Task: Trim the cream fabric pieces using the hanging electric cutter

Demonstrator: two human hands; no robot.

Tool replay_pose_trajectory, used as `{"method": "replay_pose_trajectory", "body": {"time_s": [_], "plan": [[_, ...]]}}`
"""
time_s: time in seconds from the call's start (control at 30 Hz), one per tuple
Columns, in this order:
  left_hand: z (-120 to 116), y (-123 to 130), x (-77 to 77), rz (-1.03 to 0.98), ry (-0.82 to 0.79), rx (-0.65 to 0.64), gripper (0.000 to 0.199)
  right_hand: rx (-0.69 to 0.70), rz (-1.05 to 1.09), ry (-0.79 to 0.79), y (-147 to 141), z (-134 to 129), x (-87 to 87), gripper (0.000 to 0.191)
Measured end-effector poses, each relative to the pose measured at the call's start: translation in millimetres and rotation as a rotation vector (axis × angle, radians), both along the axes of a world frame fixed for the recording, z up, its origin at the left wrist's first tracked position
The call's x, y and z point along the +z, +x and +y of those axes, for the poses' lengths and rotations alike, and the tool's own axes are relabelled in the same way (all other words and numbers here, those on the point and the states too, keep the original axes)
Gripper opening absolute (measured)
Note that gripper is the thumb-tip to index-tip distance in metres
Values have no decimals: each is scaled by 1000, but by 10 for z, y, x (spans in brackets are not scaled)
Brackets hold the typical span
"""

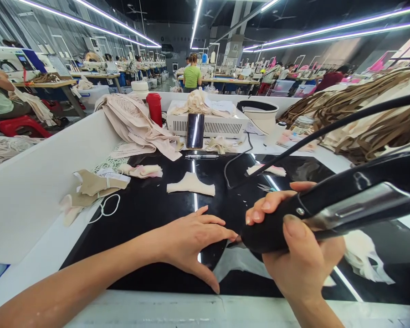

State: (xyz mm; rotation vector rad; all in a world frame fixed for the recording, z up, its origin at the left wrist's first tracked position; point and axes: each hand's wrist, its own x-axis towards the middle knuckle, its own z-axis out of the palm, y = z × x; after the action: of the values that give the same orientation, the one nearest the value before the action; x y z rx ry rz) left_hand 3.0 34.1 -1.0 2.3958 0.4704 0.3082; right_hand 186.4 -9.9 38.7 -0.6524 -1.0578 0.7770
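My right hand is wrapped round a black corded hand tool with a silver lever plate along its side. The tool's rounded front end points left and down, over a sheer whitish fabric piece on the glossy black work surface. At the left edge of this fabric, my left hand lies with fingers spread. Its index fingertip is close to the tool's tip; whether they touch I cannot tell. Part of the fabric is hidden behind the tool and my right hand. Farther back lies a cream shaped fabric piece.
Tan fabric pieces with cord lie left, a crumpled white scrap right. Small scissors, a pen, a phone and a vented white box stand or lie behind. The black cable arches over the right side.
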Motion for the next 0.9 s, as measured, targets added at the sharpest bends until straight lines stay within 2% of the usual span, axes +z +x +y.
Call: {"method": "replay_pose_trajectory", "body": {"time_s": [0.23,0.43,0.63,0.9], "plan": [[-6,-13,-5,-2,21,3,87,72,-2,19,-23,-96,-38,37],[-3,-20,-17,23,47,6,90,76,-13,7,-43,-114,-53,32],[5,-18,39,62,29,-4,86,160,32,15,-119,-197,-8,39],[10,-27,34,78,39,-7,84,172,44,20,-156,-244,-46,38]]}}
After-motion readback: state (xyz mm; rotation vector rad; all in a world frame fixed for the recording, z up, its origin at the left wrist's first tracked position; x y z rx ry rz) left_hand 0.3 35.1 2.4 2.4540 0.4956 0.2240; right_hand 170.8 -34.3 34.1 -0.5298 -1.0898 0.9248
